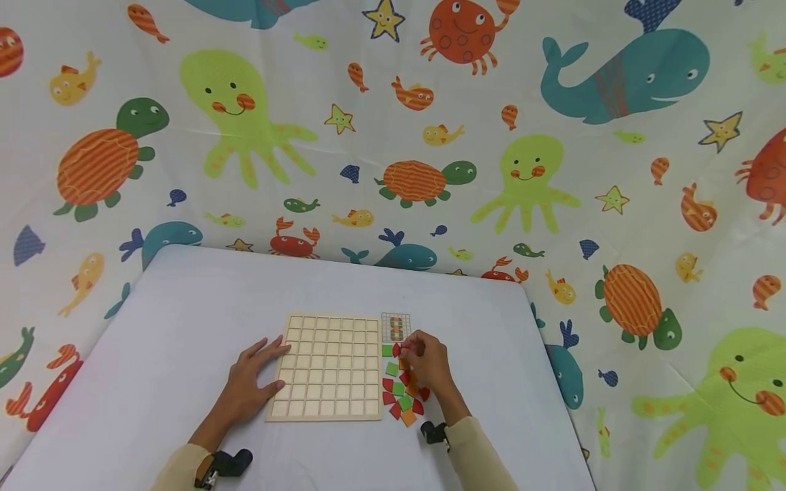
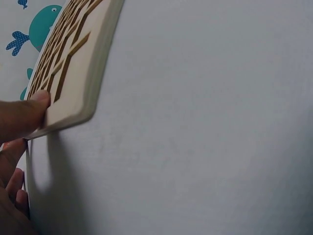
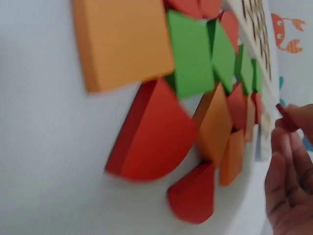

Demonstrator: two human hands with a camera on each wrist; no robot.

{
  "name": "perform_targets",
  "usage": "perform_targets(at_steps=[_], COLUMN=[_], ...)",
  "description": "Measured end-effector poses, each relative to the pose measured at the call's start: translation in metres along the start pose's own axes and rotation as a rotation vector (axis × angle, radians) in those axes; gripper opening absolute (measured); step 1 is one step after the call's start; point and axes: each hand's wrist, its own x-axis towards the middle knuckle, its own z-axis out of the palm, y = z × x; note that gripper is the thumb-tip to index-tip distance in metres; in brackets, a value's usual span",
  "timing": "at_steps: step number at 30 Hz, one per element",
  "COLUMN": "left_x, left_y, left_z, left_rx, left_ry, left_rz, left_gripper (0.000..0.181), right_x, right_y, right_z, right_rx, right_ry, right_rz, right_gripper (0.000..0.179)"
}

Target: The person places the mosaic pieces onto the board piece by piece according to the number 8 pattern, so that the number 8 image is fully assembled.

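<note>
A pale wooden board (image 1: 331, 363) with a grid of square recesses lies flat on the table. My left hand (image 1: 248, 382) rests at its left edge with spread fingers, and in the left wrist view the thumb (image 2: 29, 115) lies on the board's rim. Beyond the board's right side, my right hand (image 1: 432, 365) pinches a small red piece (image 3: 287, 119) between thumb and fingertips. Below that hand lie loose flat pieces: green squares (image 1: 391, 369), orange squares (image 1: 408, 417) and red rounded wedges (image 3: 156, 132), some touching one another.
A small pattern card (image 1: 396, 327) with a printed grid and coloured shapes lies at the board's upper right corner. The white table (image 1: 141, 382) reaches back to a hanging sea-animal cloth (image 1: 344, 150). Dark wrist cameras sit on both forearms.
</note>
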Motion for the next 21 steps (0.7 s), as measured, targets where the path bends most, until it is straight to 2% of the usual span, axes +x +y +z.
perform_targets(at_steps=[2,7,10,15,21], left_x=[0.000,-0.001,-0.001,-0.001,-0.001], left_y=[0.001,0.000,0.000,-0.001,-0.003], left_z=[-0.001,-0.001,0.000,0.002,0.002], left_rx=[0.002,0.008,0.010,0.014,0.015], left_ry=[-0.010,-0.021,-0.011,-0.001,0.005], left_rz=[-0.011,-0.028,-0.024,-0.013,-0.004], left_gripper=[0.071,0.071,0.070,0.070,0.069], right_x=[-0.001,-0.001,0.002,0.007,0.012], right_y=[-0.003,-0.012,-0.017,-0.027,-0.042], right_z=[0.000,0.003,0.007,0.017,0.028], right_rx=[0.026,0.076,0.078,0.077,0.147], right_ry=[-0.001,-0.033,-0.036,-0.031,-0.068], right_rz=[-0.048,-0.159,-0.203,-0.221,-0.231], right_gripper=[0.005,0.016,0.011,0.008,0.011])
